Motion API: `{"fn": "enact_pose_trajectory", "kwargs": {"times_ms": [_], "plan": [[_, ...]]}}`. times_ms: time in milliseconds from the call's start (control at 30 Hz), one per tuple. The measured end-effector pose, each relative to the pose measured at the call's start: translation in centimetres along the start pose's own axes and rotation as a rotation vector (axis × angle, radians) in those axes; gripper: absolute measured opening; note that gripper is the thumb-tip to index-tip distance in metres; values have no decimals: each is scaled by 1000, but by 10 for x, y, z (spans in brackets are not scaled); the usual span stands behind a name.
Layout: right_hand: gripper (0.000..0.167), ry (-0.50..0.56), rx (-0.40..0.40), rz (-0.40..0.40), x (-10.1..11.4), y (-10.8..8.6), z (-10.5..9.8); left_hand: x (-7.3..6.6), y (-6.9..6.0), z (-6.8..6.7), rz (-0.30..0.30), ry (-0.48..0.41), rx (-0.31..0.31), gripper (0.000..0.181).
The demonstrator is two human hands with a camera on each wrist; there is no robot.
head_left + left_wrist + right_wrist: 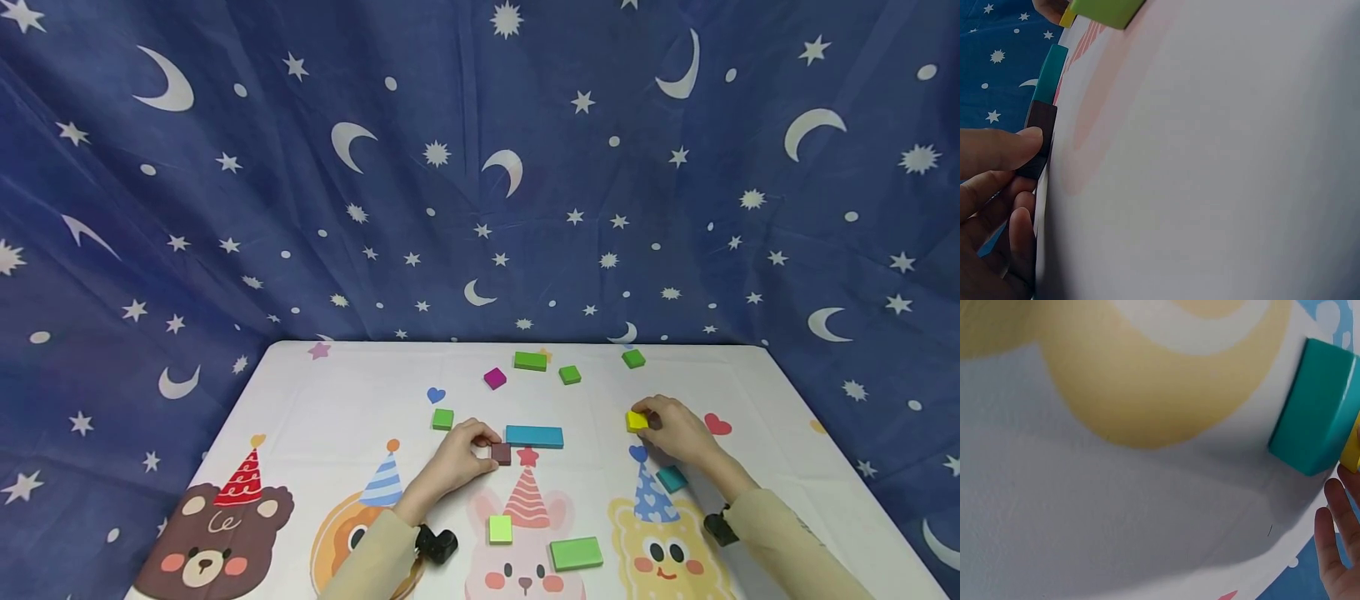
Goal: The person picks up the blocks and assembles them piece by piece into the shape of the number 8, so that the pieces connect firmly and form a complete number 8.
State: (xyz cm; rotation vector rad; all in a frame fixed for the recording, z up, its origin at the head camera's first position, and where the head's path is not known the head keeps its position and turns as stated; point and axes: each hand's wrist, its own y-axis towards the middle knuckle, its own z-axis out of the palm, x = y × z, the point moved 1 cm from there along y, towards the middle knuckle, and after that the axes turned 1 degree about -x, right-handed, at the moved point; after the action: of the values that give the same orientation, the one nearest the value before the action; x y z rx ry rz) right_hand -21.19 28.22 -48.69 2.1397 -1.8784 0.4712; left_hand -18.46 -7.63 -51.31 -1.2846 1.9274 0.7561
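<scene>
My left hand [456, 454] pinches a dark brown square block [501, 454] between thumb and fingers, on the table just below the left end of a long blue block [534, 437]. The left wrist view shows the thumb on the side of the brown block [1042, 119], with the blue block [1051, 72] beyond it. On the right, my right hand [675, 427] holds a small yellow block [637, 421] by its edge. Below that hand lies a teal block [672, 478]; it looks large in the right wrist view, where only a sliver of the yellow block [1352, 450] shows.
Across the back lie a magenta block [495, 378], a green oblong [530, 361] and small green blocks [570, 375]. Another green block [442, 419] sits left of centre. A lime block [500, 530] and a light green oblong [576, 553] are near the front. A starry curtain [480, 183] hangs behind.
</scene>
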Motion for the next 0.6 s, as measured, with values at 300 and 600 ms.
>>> {"fn": "enact_pose_trajectory", "kwargs": {"times_ms": [300, 600], "plan": [[39, 2, -5, -7, 4, -2, 1, -1, -1, 0, 11, -4, -2, 27], [40, 12, 1, -10, 14, -7, -3, -1, -1, 1, -13, -17, -3, 27]]}}
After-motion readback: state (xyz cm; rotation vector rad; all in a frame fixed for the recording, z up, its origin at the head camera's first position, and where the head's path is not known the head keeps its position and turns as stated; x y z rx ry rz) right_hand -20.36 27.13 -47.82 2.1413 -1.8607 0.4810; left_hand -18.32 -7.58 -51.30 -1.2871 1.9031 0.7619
